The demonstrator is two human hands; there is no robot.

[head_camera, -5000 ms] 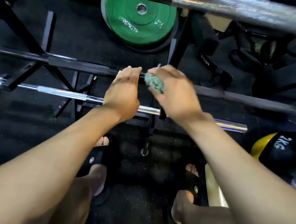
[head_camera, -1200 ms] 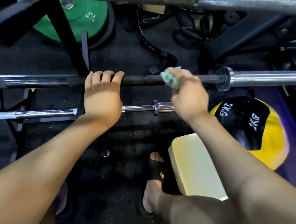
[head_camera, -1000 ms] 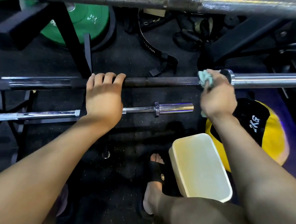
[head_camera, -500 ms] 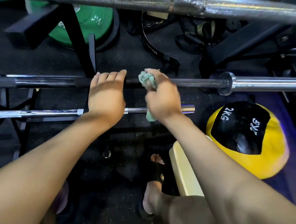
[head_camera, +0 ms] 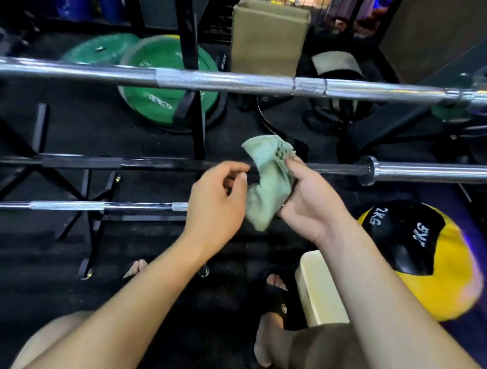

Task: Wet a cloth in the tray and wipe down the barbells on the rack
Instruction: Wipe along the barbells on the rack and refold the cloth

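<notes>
The cloth is pale mint green. The top barbell is bright chrome with a knurled stretch; the middle barbell has a black shaft and a chrome sleeve at 3 o'clock. The weight plate is green with pale lettering. The medicine ball is yellow with black panels marked in white. The tray is cream, the floor speckled black.
</notes>
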